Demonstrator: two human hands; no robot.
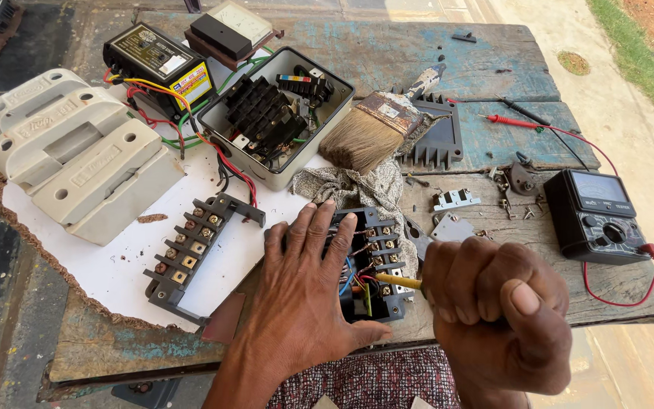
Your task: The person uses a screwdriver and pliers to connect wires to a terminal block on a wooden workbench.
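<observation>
My left hand (304, 284) lies flat, fingers spread, on a dark terminal-block unit (376, 261) with brass screws and coloured wires, holding it down on the wooden table. My right hand (501, 310) is closed in a fist around a yellow-handled screwdriver (396, 281). The tool's tip points left into the unit's wiring. The screwdriver's handle is mostly hidden inside the fist. A patterned grey cloth (346, 185) lies under the unit's far side.
A loose black terminal strip (190, 254) lies on a white sheet (130, 257). Behind stand an open grey box (281, 113) of parts, a paintbrush (376, 129), white covers (77, 155), a black meter box (156, 64) and a multimeter (599, 216) with a red probe (512, 121).
</observation>
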